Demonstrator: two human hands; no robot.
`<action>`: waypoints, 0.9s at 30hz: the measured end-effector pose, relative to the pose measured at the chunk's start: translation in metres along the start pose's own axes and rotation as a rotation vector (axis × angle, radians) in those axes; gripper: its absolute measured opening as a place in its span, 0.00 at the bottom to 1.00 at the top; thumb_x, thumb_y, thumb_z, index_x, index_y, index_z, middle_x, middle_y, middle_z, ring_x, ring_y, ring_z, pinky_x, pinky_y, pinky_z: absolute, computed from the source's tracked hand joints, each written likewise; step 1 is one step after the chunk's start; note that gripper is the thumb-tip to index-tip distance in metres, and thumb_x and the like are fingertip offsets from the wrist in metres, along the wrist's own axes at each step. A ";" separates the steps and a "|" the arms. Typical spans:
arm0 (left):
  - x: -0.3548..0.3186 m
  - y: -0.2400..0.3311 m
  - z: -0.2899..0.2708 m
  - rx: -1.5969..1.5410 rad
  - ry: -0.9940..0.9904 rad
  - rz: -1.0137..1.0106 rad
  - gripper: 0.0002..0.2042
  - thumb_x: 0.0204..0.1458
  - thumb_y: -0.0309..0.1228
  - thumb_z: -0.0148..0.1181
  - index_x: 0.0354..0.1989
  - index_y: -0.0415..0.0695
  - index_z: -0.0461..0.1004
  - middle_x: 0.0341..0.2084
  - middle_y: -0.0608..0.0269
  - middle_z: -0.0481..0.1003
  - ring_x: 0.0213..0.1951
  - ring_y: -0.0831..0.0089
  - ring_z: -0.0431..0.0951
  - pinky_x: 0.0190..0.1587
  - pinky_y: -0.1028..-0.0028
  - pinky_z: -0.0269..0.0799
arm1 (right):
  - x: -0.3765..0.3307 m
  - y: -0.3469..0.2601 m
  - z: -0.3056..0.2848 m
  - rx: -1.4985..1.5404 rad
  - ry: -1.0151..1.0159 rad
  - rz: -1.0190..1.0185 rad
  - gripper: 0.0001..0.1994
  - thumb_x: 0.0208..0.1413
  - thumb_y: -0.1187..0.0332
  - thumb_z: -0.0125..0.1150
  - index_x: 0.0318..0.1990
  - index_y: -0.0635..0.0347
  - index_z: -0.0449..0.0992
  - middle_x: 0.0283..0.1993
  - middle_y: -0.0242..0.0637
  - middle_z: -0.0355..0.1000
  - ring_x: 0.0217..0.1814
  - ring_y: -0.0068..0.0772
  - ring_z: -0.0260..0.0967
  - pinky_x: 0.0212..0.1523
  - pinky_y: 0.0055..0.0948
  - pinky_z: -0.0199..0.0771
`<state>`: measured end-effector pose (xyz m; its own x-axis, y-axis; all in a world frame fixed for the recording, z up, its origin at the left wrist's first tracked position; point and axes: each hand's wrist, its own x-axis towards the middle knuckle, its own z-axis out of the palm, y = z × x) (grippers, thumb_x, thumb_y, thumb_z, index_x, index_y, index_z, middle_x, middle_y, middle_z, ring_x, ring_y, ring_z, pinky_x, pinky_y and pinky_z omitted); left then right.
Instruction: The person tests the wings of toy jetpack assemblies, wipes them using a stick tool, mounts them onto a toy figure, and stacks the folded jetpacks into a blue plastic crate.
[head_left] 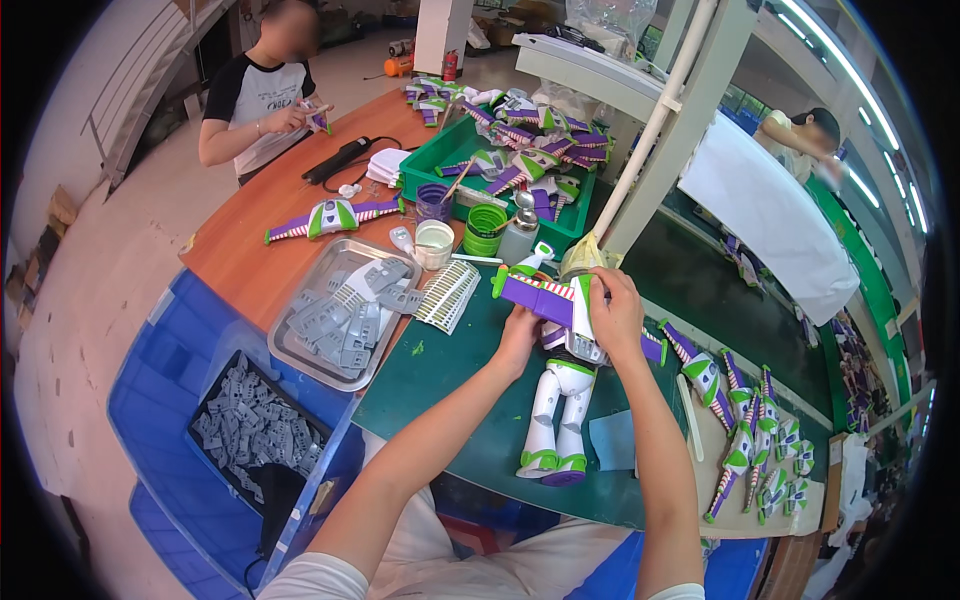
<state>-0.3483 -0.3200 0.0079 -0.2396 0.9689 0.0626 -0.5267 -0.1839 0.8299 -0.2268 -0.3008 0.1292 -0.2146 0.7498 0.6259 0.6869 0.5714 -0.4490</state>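
Toy figure (562,388) — gripped in both hands (615,312), feet (538,463) near table edge (470,477), bare tabletop (440,362) leftward

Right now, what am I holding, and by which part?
A toy figure, by its upper body: right hand on the white-and-green side, left hand at the purple wing's lower edge. Some fingers are hidden.

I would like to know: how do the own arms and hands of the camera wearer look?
The left hand and right hand are bare, without visible gloves, rings or watches. The forearms are uncovered too. Pale, whitish sleeves show at the lower edge; no markings are visible on them.
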 end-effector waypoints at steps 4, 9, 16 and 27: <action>0.001 0.028 -0.004 -0.302 0.501 0.051 0.13 0.54 0.41 0.44 0.42 0.47 0.66 0.41 0.64 0.70 0.44 0.70 0.69 0.48 0.65 0.62 | -0.002 0.006 -0.003 -0.012 0.009 -0.004 0.09 0.50 0.69 0.51 0.34 0.63 0.74 0.34 0.42 0.71 0.40 0.45 0.67 0.50 0.39 0.64; 0.043 0.087 -0.032 -0.176 0.332 0.362 0.10 0.55 0.34 0.43 0.38 0.42 0.67 0.33 0.60 0.72 0.38 0.70 0.73 0.40 0.70 0.68 | -0.003 0.005 -0.002 0.006 -0.008 0.007 0.09 0.50 0.68 0.51 0.34 0.63 0.74 0.35 0.42 0.71 0.41 0.45 0.67 0.52 0.40 0.62; 0.072 0.099 -0.017 -0.156 -0.193 0.228 0.14 0.56 0.36 0.42 0.38 0.37 0.68 0.36 0.51 0.74 0.41 0.61 0.74 0.43 0.66 0.69 | -0.002 0.003 -0.006 -0.001 0.021 0.020 0.08 0.49 0.68 0.52 0.33 0.61 0.75 0.34 0.41 0.71 0.40 0.45 0.67 0.46 0.39 0.64; -0.039 0.038 0.083 0.693 -0.053 0.711 0.15 0.54 0.22 0.42 0.50 0.36 0.66 0.51 0.48 0.67 0.52 0.62 0.68 0.52 0.69 0.63 | -0.012 0.032 -0.002 0.234 0.226 0.056 0.09 0.52 0.69 0.50 0.35 0.64 0.74 0.38 0.42 0.72 0.43 0.43 0.67 0.45 0.36 0.66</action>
<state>-0.2916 -0.3507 0.0828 -0.2690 0.6803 0.6818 0.3224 -0.6034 0.7293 -0.2013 -0.2918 0.1088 -0.0031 0.7043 0.7099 0.5092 0.6120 -0.6051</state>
